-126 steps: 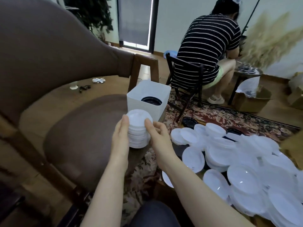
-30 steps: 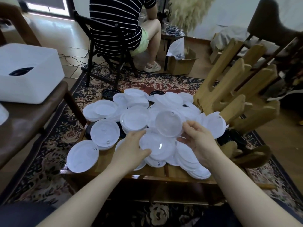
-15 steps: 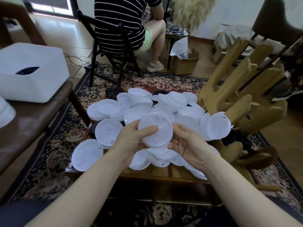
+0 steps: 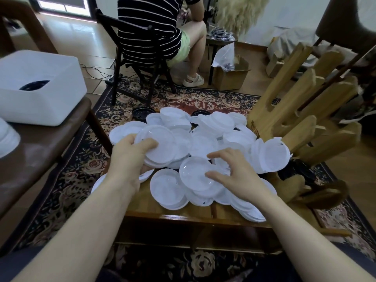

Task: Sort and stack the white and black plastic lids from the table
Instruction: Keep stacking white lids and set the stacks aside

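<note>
A heap of white plastic lids [image 4: 205,143] covers the low wooden table [image 4: 183,218]. My left hand [image 4: 130,157] grips a small stack of white lids [image 4: 160,147], thumb on top, at the heap's left side. My right hand [image 4: 234,169] hovers with fingers spread over a clear white lid [image 4: 193,174] on the heap's near side, fingertips touching it. Two black lids [image 4: 142,111] peek out at the far edge of the heap. A stack of white lids [image 4: 7,137] sits on the brown chair seat at far left.
A white bin [image 4: 40,104] holding black lids stands on the brown chair [image 4: 40,147] to the left. A wooden rack [image 4: 301,123] rises at the table's right. A person in a striped shirt [image 4: 150,27] sits on a black chair beyond, on the patterned rug [image 4: 81,163].
My left hand has carried its lid from the middle to the heap's left side and now holds a small stack. My right hand has let go and dropped onto a lid nearer me.
</note>
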The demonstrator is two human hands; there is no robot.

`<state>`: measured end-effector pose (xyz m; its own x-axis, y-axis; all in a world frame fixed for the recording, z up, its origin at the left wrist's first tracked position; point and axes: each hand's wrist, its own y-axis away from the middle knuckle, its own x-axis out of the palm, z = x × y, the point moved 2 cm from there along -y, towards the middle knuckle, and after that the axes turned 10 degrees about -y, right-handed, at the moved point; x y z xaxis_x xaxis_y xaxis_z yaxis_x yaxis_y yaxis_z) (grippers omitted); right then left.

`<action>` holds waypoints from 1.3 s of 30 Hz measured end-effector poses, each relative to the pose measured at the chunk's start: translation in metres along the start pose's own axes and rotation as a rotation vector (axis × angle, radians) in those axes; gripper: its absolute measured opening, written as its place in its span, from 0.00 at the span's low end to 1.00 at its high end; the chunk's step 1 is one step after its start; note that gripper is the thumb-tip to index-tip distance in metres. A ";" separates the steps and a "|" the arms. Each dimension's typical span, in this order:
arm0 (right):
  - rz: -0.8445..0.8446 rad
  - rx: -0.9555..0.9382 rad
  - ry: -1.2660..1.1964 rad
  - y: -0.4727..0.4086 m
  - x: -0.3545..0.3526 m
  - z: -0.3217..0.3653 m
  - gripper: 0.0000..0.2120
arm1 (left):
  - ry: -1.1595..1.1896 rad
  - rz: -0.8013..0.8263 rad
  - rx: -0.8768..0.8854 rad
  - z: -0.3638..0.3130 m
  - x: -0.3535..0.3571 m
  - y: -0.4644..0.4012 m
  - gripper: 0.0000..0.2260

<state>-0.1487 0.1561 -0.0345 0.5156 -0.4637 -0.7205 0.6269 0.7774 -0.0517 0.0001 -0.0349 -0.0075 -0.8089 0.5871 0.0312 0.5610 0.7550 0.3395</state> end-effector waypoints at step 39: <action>-0.005 0.410 -1.521 0.009 -0.002 0.034 0.15 | 0.346 0.312 -0.175 0.028 0.048 0.017 0.18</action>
<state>-0.1243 0.1497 -0.0099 0.4363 -0.6384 0.6342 0.6095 0.7281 0.3137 -0.0244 0.0144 -0.0260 -0.6345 0.6234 0.4570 0.7719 0.4806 0.4161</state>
